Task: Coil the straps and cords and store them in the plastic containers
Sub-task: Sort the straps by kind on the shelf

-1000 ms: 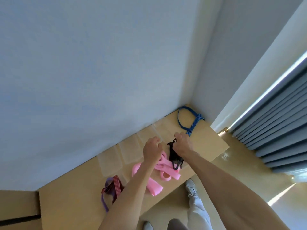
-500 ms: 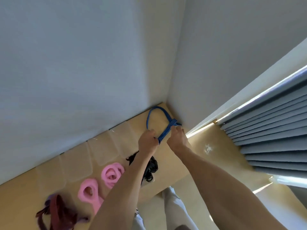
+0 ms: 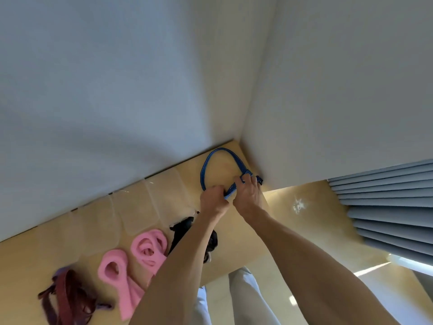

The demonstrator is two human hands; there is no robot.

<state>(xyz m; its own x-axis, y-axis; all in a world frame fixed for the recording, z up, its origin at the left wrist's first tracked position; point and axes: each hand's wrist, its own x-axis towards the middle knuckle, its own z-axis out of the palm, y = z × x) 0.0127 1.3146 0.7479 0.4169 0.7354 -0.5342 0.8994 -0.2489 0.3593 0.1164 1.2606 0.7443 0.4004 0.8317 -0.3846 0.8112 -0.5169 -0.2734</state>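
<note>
A blue striped strap (image 3: 210, 160) lies in a loop on the wooden table (image 3: 246, 242), in the corner by the walls. My left hand (image 3: 214, 200) grips the strap's near end with curled fingers. Beside it, my right hand (image 3: 248, 193) pinches the strap where its two runs cross. A pink strap (image 3: 140, 252) lies in loose loops to the left. A black cord bundle (image 3: 182, 231) sits partly under my left forearm. A maroon and purple strap (image 3: 65, 296) lies at the far left. Several clear plastic containers (image 3: 138, 205) line the wall.
Two white walls meet right behind the blue strap. The table's right edge drops to a wooden floor (image 3: 316, 231). Grey curtains (image 3: 386, 207) hang at the right. My legs and a shoe show below the table's front edge.
My hands left the pink strap and black cord and moved right to the blue strap. Both hands now hold it; the view has swung toward the corner.
</note>
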